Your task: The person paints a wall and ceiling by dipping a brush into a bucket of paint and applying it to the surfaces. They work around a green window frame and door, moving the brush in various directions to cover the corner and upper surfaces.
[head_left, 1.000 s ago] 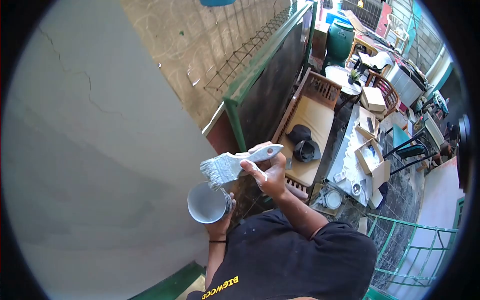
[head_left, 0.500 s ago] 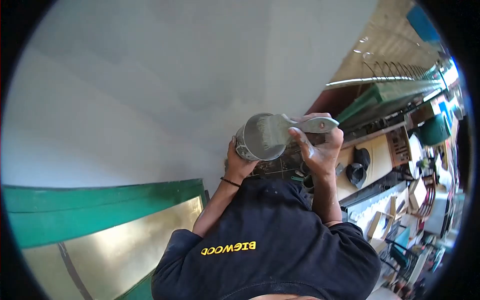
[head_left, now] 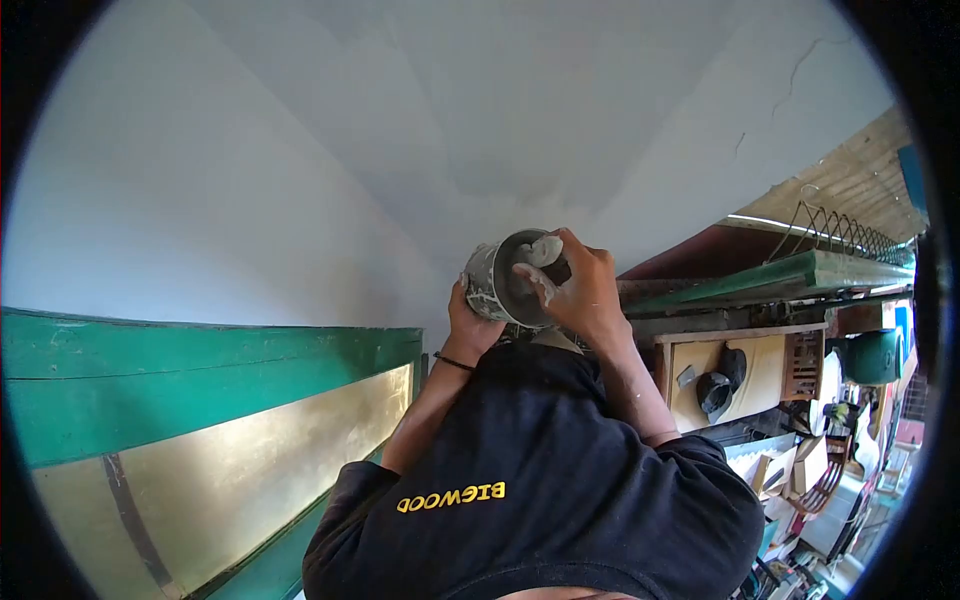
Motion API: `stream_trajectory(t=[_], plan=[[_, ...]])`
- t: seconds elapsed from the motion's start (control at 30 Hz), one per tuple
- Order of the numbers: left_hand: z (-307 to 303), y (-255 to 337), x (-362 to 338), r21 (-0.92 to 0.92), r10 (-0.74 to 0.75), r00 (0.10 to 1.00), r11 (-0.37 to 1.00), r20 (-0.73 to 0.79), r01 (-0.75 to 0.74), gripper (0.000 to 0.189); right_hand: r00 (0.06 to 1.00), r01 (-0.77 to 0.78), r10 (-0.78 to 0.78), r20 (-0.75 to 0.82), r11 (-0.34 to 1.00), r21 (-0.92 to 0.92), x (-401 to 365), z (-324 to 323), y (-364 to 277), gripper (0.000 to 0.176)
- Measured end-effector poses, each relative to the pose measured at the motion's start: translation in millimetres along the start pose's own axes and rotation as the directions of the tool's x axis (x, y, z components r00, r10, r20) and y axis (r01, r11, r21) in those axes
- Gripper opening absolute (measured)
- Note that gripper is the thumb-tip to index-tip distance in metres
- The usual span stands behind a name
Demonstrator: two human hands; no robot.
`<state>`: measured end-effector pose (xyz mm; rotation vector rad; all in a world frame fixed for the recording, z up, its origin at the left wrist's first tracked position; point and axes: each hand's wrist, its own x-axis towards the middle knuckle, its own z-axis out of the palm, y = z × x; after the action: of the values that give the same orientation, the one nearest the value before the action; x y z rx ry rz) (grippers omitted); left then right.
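My left hand (head_left: 472,322) is wrapped around the side of a small paint-smeared bucket (head_left: 482,283), holding it up against the backdrop of a pale wall. The bucket tilts so that its mouth faces up and to the right. In my right hand (head_left: 585,288) is a paintbrush (head_left: 544,251), pinched between thumb and fingers. Its pale handle shows at the bucket's mouth, while the bristles are down inside and hidden. Whitish paint marks the thumb and fingers of this hand.
A grey-white wall (head_left: 400,120) fills the upper view. At lower left runs a green frame (head_left: 210,370) with a glossy panel (head_left: 250,460). To the right are a green ledge (head_left: 740,283), a wire coil (head_left: 850,232), and a bench (head_left: 755,400) bearing dark caps (head_left: 716,392).
The paintbrush has gone from lying across the bucket's mouth to bristles-down inside it. My right hand has moved left, over the opening. The camera view has turned slightly.
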<state>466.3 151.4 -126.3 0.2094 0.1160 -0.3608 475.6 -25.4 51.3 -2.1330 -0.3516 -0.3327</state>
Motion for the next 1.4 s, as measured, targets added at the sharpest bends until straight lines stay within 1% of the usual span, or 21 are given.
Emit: stream_trajectory(t=[0.07,0.17,0.27,0.37,0.47,0.57,0.67,0.77,0.87,0.97,1.03,1.07,1.1,1.17,1.2,1.3,1.4], plan=[[0,0,0,-0.002,0.024,1.0,1.0,0.014,-0.024,0.058,1.0,0.0,0.0,0.0,1.0,0.014,3,2,1,0.034],[2,1,0,-0.074,-0.011,1.0,0.997,0.011,0.011,0.058,0.999,-0.009,0.008,0.031,1.0,0.027,10,4,7,0.035],[5,-2,1,-0.069,0.012,1.0,0.998,0.003,-0.012,0.058,0.999,-0.032,0.034,-0.033,0.999,0.04,11,-4,11,0.035],[8,-15,7,-0.012,0.063,0.993,0.998,-0.1,-0.065,0.065,0.996,0.003,0.0,-0.092,0.999,0.032,12,-27,11,0.035],[17,-30,6,-0.01,0.037,0.994,0.999,-0.099,-0.038,0.065,0.996,-0.086,0.087,-0.02,0.996,0.033,10,-56,17,0.034],[20,-51,5,-0.013,0.05,0.991,0.999,-0.122,-0.052,0.064,0.993,0.09,-0.084,-0.079,0.993,0.076,3,-68,39,0.03],[27,-75,2,0.055,0.114,0.966,0.993,-0.233,-0.104,0.064,0.978,0.18,-0.175,-0.11,0.983,0.035,-7,-76,48,0.026],[25,-103,-2,0.165,0.204,0.95,0.972,-0.236,-0.168,0.065,0.954,0.266,-0.265,-0.143,0.964,-0.013,-18,-80,60,0.022],[22,-124,-10,0.173,0.23,0.946,0.966,-0.228,-0.193,0.065,0.948,0.292,-0.301,-0.105,0.952,-0.093,-24,-91,63,0.018],[39,-140,-22,0.188,0.264,0.914,0.959,-0.308,-0.213,0.067,0.983,0.126,-0.107,-0.146,0.984,0.126,-34,-99,80,0.02],[39,-147,-30,0.167,0.279,0.909,0.957,-0.31,-0.237,0.069,0.982,-0.018,0.076,-0.175,0.951,0.31,-36,-106,98,0.024],[40,-150,-34,0.157,0.287,0.907,0.956,-0.309,-0.249,0.07,0.97,-0.086,0.168,-0.176,0.914,0.398,-35,-109,107,0.026],[41,-153,-38,0.173,0.296,0.901,0.952,-0.316,-0.253,0.07,0.952,-0.175,0.278,-0.126,0.835,0.522,-33,-111,115,0.028],[46,-156,-44,0.205,0.312,0.893,0.945,-0.324,-0.256,0.072,0.886,-0.329,0.463,0.012,0.61,0.721,-30,-112,129,0.031],[46,-156,-46,0.194,0.311,0.893,0.946,-0.326,-0.259,0.072,0.835,-0.413,0.534,0.129,0.456,0.788,-31,-109,137,0.028],[46,-154,-53,0.151,0.302,0.894,0.952,-0.331,-0.266,0.073,0.739,-0.587,0.523,0.425,0.19,0.787,-36,-103,156,0.023],[48,-146,-60,0.101,0.3,0.899,0.954,-0.318,-0.283,0.074,0.69,-0.59,0.491,0.532,-0.044,0.806,-41,-89,155,0.019]])
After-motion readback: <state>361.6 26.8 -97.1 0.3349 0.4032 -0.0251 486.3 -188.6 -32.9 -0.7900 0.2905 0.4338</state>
